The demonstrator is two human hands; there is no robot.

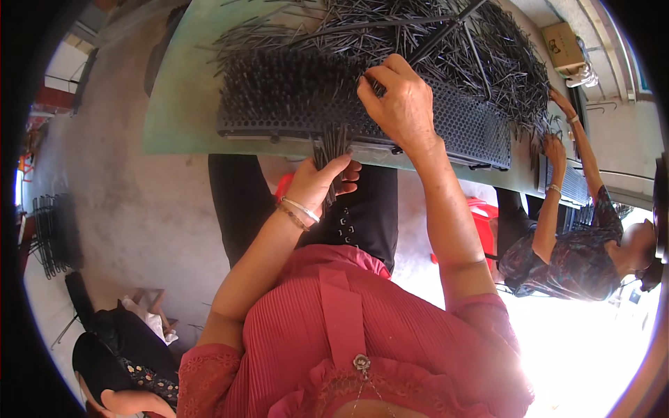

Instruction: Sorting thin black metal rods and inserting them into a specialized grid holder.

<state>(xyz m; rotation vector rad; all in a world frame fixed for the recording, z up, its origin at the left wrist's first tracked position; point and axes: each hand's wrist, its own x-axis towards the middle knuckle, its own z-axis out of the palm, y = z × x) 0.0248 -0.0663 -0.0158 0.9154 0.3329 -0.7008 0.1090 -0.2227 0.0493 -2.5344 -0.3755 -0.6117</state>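
A long black perforated board (468, 125) lies along the near edge of the table. Thin black sticks (279, 87) stand upright in its left part, while the holes to the right show bare. My left hand (312, 182), just below the board's front edge, is closed around a bundle of thin black sticks (332, 148). Over the board, where the standing sticks meet the bare holes, my right hand (405, 104) is closed in a pinch. Its fingertips are partly hidden, and I cannot make out what they hold.
A large heap of loose black sticks (512, 52) covers the table (185, 90) behind the board. Longer dark bars (446, 31) lie across the heap. At the right a co-worker's hands (555, 150) reach toward the heap's edge. A red stool (481, 223) stands below the table. Another person sits lower left.
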